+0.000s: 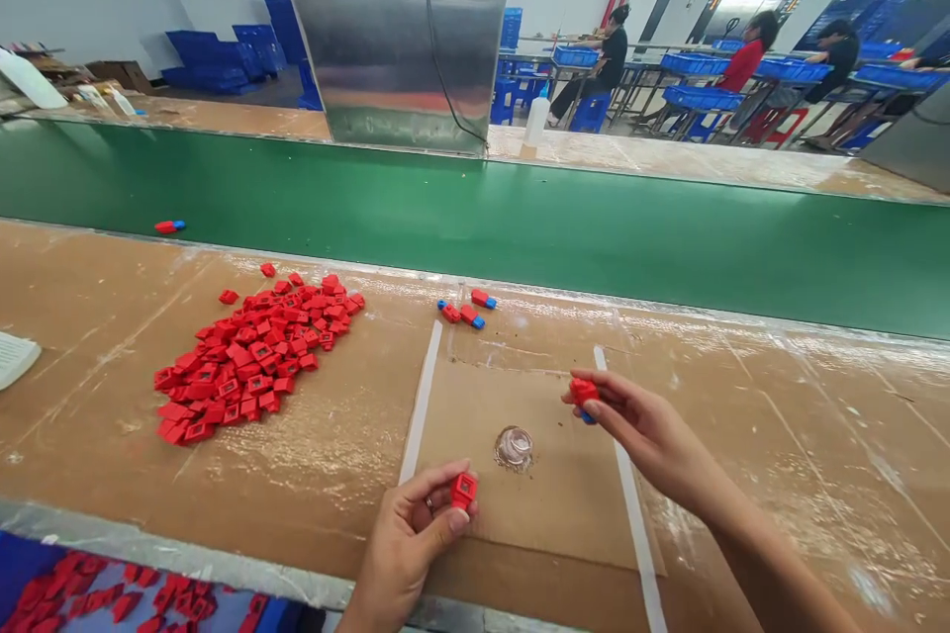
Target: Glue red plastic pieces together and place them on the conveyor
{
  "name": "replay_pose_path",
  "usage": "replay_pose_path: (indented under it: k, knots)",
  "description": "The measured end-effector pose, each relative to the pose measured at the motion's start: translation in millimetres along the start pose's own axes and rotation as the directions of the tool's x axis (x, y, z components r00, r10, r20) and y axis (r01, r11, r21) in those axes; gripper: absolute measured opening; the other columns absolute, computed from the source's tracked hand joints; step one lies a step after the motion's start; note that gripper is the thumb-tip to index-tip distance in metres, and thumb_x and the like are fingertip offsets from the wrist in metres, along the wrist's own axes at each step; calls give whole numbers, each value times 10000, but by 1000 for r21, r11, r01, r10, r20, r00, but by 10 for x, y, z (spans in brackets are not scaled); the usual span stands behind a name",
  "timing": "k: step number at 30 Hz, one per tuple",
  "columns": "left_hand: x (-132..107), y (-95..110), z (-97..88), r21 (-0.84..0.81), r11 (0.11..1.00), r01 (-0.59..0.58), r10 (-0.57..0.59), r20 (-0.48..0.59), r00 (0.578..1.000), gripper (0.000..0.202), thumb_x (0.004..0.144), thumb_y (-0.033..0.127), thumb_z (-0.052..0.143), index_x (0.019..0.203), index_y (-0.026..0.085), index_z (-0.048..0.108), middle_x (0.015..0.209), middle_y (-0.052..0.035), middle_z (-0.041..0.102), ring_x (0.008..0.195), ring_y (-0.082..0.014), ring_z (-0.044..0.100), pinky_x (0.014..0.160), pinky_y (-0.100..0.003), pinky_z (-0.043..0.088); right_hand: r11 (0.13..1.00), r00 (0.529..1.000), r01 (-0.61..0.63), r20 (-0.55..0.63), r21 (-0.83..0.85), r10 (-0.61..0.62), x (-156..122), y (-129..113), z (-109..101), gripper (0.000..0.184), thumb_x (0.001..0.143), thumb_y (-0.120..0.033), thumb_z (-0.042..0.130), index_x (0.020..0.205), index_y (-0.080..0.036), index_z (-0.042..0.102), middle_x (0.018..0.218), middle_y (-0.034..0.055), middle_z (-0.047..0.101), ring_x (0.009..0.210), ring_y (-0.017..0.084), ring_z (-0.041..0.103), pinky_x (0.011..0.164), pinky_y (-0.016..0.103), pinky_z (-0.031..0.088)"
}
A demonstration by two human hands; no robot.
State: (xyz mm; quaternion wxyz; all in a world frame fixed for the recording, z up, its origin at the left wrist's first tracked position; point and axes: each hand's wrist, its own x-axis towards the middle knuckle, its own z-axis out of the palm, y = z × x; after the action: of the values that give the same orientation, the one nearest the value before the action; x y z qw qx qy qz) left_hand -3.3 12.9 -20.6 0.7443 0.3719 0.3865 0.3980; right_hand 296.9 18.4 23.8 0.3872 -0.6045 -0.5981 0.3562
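Over at ten o'clock on the desk [111,316] lies a heap of red plastic shells [252,361]. Toward six o'clock the left hand [405,544] has its fingers pinched around one red shell [463,491], close to the desk's near edge. At the centre sits a small clear dish [514,447]. At twelve o'clock, three red-and-blue pieces [466,309] lie near the green belt [520,218]. At three o'clock the right hand [645,430] grips a red-and-blue piece [584,394] in its fingertips.
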Motion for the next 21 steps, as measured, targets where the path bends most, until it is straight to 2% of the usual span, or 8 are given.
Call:
replay_pose_path:
  k: [2,6,10,13,15,21]
  knots:
    - [-8,12,21,27,1000,-10,9,16,1000,327,742,249,816,1065,264,766,960,-31,763,835,-137,685,794,-210,545,1000,1000,2,5,-27,-2,-223,-61,58,333,986,-413,494,1268,-241,540,1115,90,689,1003,223,669,873,390,562]
    - [-18,36,57,67,998,1,-4,38,999,328,752,244,809,1075,258,756,916,-22,762,825,-126,685,786,-192,539,951,990,133,-10,-280,-141,-420,-151,208,294,1019,-336,443,1281,-258,551,1133,81,644,1022,224,635,864,392,537]
    - [-30,33,60,39,999,3,-5,51,999,335,746,264,815,1074,241,750,899,-25,760,817,-120,671,773,-190,534,877,971,217,-2,-430,-241,-420,-182,299,309,1027,-320,454,1317,-232,516,1094,81,649,961,215,646,795,350,543]
    - [-39,30,63,28,1000,8,-9,43,999,343,728,265,828,1059,222,747,876,-24,748,805,-120,659,763,-199,531,834,954,258,-9,-488,-300,-382,-189,331,244,1020,-334,489,1230,-222,545,1058,67,682,909,206,665,765,322,546]
    - [-43,31,72,18,1000,5,-6,47,999,343,728,268,828,1055,221,739,861,-17,733,795,-118,650,757,-204,528,816,950,273,9,-509,-313,-357,-195,345,203,1020,-330,492,1181,-225,559,1039,56,693,884,200,671,747,310,544]
    - [-31,67,108,21,1000,18,-19,60,998,333,746,284,811,1057,213,718,883,-15,703,796,-113,629,753,-210,513,801,946,308,72,-514,-317,-318,-212,368,184,1027,-271,479,1190,-233,555,1081,52,679,962,206,653,776,316,525]
